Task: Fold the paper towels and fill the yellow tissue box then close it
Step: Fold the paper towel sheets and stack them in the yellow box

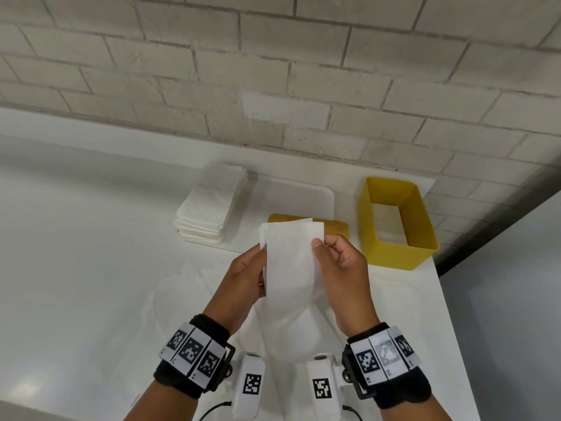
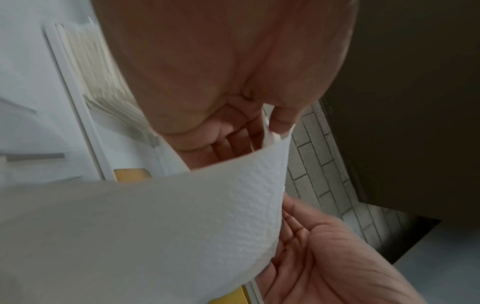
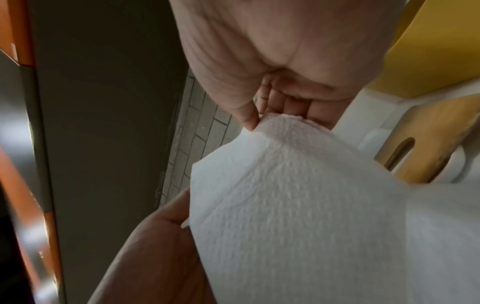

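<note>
Both hands hold one white paper towel (image 1: 290, 262) upright above the table, folded lengthwise into a narrow strip. My left hand (image 1: 258, 264) pinches its left edge; the left wrist view shows thumb and fingers (image 2: 281, 121) closed on the towel (image 2: 182, 226). My right hand (image 1: 321, 243) pinches the right edge near the top, and the same pinch (image 3: 255, 121) on the towel (image 3: 298, 216) shows in the right wrist view. The yellow tissue box (image 1: 394, 247) stands open at the right, white showing at its bottom. Its yellow lid (image 1: 335, 227) with a slot (image 3: 400, 152) lies flat behind the towel.
A stack of folded paper towels (image 1: 209, 208) sits at the back left on a white tray (image 1: 306, 194). Loose white sheets (image 1: 182, 287) lie on the table below my hands. The table's right edge (image 1: 440, 299) runs just past the box. A brick wall (image 1: 273, 86) stands behind.
</note>
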Available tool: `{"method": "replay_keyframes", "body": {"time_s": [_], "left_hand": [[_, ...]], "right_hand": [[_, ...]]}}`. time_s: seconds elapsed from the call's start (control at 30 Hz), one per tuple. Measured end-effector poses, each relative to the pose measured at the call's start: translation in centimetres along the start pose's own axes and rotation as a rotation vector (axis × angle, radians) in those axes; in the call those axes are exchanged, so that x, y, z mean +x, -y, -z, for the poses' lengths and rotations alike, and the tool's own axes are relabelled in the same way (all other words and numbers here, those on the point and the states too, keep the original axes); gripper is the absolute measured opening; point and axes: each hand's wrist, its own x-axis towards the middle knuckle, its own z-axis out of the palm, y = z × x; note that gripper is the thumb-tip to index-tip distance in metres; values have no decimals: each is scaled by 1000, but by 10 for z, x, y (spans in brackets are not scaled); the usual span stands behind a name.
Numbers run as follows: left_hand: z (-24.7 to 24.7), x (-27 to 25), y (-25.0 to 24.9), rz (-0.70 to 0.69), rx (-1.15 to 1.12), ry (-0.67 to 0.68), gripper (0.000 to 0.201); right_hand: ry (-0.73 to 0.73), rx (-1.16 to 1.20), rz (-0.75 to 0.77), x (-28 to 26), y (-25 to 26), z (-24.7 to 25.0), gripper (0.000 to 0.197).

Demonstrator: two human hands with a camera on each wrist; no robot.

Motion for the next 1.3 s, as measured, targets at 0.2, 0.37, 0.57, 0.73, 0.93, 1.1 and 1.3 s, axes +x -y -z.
{"method": "replay_keyframes", "body": {"time_s": [0.2, 0.37, 0.57, 0.73, 0.93, 1.1, 1.3], "left_hand": [[-4, 2, -6, 24, -119, 72, 57], [-9, 2, -8, 15, -48, 16, 33], [-12, -6, -7, 26, -13, -29, 29], [-13, -17, -6, 16, 27, -52, 26], [-11, -25, -2, 23, 45, -68, 25], [-7, -30, 0, 25, 41, -71, 25], [6, -27, -13, -55, -100, -212, 26]], "right_hand": [[-8, -19, 36, 7, 1, -3, 11], [-13, 3, 43, 4, 7, -6, 10], [-41, 32, 27, -6, 6, -10, 25], [-56, 29, 33, -14, 7, -8, 18], [-28, 28, 35, -21, 3, -7, 18], [-23, 1, 36, -29, 2, 0, 8], [168, -54, 15, -44, -10, 1, 29]]}}
